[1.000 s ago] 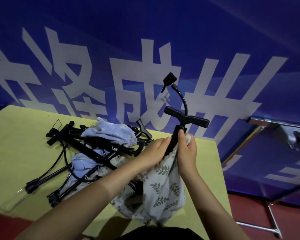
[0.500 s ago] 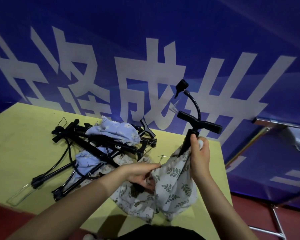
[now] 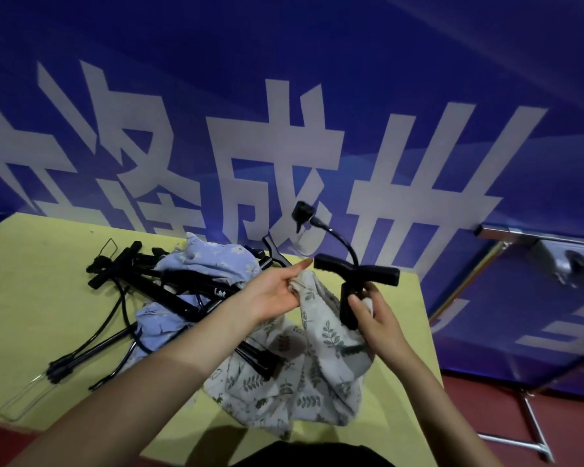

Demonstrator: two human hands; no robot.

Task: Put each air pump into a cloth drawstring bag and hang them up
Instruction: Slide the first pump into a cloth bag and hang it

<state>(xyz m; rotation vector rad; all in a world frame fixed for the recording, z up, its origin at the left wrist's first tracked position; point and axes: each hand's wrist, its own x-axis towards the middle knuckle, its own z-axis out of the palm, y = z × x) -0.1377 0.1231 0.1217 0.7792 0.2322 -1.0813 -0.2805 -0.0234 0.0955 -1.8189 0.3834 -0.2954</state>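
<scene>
A black air pump (image 3: 351, 284) stands upright inside a white leaf-print drawstring bag (image 3: 321, 352); its T-handle and curved hose stick out above the bag's mouth. My left hand (image 3: 277, 291) pinches the rim of the bag on the left side and holds it up. My right hand (image 3: 375, 315) grips the pump's shaft together with the bag's rim on the right. A pile of several black pumps (image 3: 149, 288) lies on the yellow table (image 3: 31, 291), mixed with light blue floral bags (image 3: 213, 261).
A blue banner (image 3: 284, 112) with large white characters hangs behind the table. To the right stands a metal rack (image 3: 533, 416) over a red floor. The table's right edge runs just beyond my right hand.
My left hand rose from low on the bag to its upper rim and pulled the cloth up round the pump. The right hand slid lower on the shaft, and the pump tilted slightly.
</scene>
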